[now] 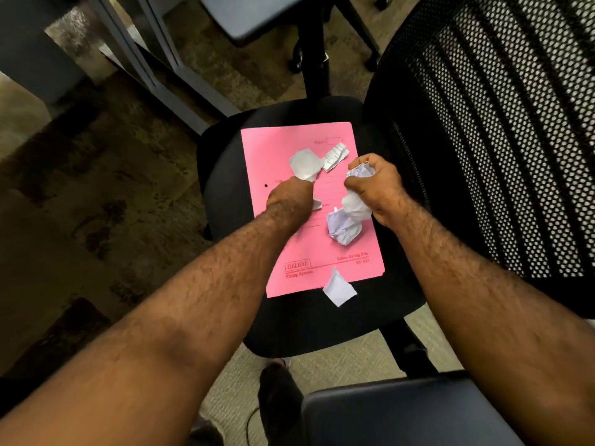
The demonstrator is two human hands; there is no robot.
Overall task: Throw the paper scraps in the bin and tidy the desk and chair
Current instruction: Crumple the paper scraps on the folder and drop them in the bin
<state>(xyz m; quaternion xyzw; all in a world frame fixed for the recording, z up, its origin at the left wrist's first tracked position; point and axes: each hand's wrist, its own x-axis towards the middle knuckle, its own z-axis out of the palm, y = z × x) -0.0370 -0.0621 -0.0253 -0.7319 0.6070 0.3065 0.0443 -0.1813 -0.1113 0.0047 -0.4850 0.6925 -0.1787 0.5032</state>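
A pink file folder (296, 246) lies on the black seat (322, 317) of an office chair. Several white paper scraps sit on it. My left hand (289, 196) is closed around a grey-white crumpled scrap (304, 164) near the folder's middle. My right hand (375, 186) grips crumpled paper scraps (359, 172), with more sticking out below the palm. A loose crumpled ball (343, 230) lies just below that hand. A printed torn strip (335, 156) rests near the folder's top, and a folded white scrap (338, 288) lies at its lower edge.
The chair's black mesh backrest (499, 140) rises at the right. A dark armrest pad (402, 413) is close at the bottom, another armrest pad (254, 17) at the top. Patterned carpet (80, 204) spreads to the left, with grey metal frame legs (145, 59) at the upper left.
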